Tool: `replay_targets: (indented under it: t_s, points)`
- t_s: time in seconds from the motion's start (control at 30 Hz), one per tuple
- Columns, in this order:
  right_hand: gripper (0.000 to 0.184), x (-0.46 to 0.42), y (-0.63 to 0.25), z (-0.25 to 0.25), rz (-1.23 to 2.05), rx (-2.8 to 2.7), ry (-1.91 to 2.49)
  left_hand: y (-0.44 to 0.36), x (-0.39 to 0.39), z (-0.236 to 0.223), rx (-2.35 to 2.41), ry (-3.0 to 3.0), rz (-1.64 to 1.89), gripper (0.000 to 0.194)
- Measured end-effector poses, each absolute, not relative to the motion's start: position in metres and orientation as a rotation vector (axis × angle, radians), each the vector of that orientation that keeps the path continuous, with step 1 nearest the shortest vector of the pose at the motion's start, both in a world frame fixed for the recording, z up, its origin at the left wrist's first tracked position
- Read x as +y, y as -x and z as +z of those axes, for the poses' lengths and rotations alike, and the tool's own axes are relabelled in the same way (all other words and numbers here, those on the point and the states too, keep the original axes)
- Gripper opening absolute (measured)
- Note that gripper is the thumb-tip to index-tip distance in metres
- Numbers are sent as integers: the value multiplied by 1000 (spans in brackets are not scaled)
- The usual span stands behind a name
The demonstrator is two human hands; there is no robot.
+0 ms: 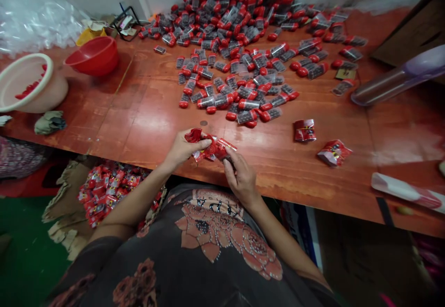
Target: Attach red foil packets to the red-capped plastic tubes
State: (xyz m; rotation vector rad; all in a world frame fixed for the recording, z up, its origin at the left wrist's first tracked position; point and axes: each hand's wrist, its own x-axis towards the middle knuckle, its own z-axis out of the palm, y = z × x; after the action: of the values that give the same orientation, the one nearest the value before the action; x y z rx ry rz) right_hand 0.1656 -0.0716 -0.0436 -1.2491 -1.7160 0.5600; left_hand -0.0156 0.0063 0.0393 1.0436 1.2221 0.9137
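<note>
At the near edge of the wooden table (146,112), both my hands close on one small red plastic packet (212,148). My left hand (182,148) pinches its left end, thumb on top. My right hand (239,175) grips its right end from below. A small red-capped tube seems to sit inside the packet, though I cannot tell for sure. Just beyond my hands lies a scatter of red-capped clear tubes (239,98) with dark contents. A far bigger heap of the same tubes (236,15) covers the back of the table.
Two filled red packets (304,130) (334,152) lie to the right. A red bowl (93,55) and a cream basin (29,83) stand at the left. A cardboard box of finished packets (104,191) sits on the floor, left of my lap. A purple tube (399,77) lies far right.
</note>
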Motion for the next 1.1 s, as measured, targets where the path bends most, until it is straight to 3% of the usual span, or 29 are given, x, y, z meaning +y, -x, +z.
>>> replay_targets:
  t_s: [0.43, 0.73, 0.97, 1.1]
  points:
    - [53, -71, -166, -37, 537, -1738, 1205, 14, 7, 33, 1213, -1038, 989, 36]
    - [59, -67, -164, -38, 775, -1596, 1178, 11, 7, 42, 1261, -1442, 1086, 29]
    - [38, -66, -163, -42, 909, -1461, 1237, 10, 11, 39, 1214, -1460, 1018, 24]
    - [42, -61, -163, -43, 992, -1415, 1275, 7, 13, 32, 1215, -1494, 950, 23]
